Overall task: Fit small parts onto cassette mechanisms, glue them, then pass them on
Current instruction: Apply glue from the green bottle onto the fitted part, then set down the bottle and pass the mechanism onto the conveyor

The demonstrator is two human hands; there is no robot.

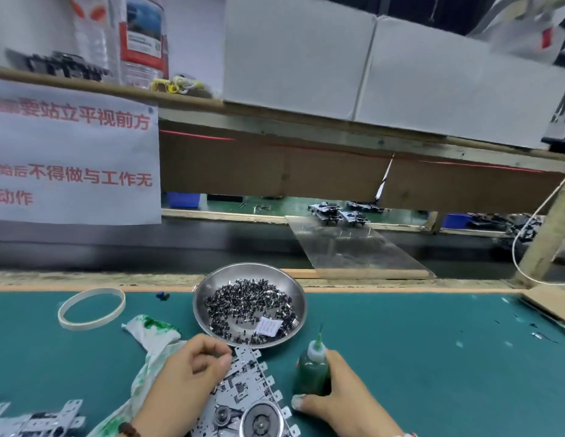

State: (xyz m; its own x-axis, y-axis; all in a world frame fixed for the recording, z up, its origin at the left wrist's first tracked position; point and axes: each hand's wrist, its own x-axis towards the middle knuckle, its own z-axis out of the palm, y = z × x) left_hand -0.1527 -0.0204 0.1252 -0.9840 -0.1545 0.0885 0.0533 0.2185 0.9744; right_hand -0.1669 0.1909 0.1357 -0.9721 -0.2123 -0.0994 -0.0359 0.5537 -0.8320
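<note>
The left hand (pixel 186 370) has its grip curled, fingertips pinched together over the upper edge of a flat grey stamped-metal cassette mechanism (pixel 246 395) lying on the green worktop (pixel 416 357); whether a small part sits in that pinch cannot be told. The right hand (pixel 334 395) wraps its grip round a small green plastic glue bottle with a needle nozzle (pixel 312 367), standing upright just beside the mechanism. The plate looks stiff, light and sharp-tabbed, so it is best held by its edges. Beyond it sits a round steel dish of tiny black parts (pixel 249 275), likely slippery.
</note>
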